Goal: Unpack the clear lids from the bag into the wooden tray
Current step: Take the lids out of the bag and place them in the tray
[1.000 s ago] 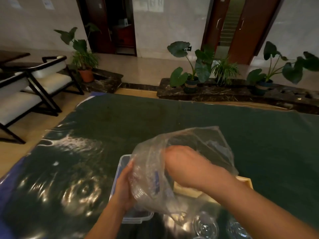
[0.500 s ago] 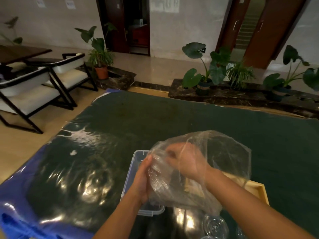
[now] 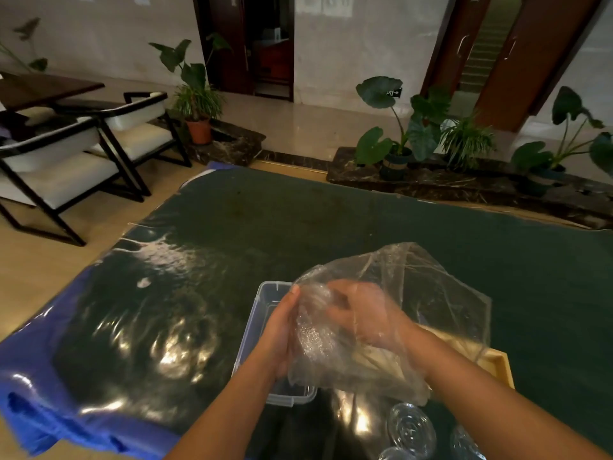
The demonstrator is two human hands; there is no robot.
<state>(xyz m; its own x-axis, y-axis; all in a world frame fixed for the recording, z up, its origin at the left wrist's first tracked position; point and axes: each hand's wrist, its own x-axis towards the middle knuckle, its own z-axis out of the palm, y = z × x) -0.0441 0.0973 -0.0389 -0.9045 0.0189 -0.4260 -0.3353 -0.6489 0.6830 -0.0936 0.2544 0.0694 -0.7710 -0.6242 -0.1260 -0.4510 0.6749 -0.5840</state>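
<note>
Bag [image 3: 414, 293] holds right hand [image 3: 368, 317] – left hand [image 3: 282, 330] grips outside.

The bag [image 3: 408, 303] is thin, clear, crumpled plastic, held up above the near middle of the table, its loose far end billowing up and to the right. Through its left side shows a stack of clear ribbed lids [image 3: 313, 330], blurred by the film. The wooden tray [image 3: 499, 361] is pale and shallow, lying flat on the table at the near right; the bag hangs in front of most of it, so only its right corner and rim show. Three more clear round lids [image 3: 411, 426] lie on the table at the near edge, right of centre.
</note>
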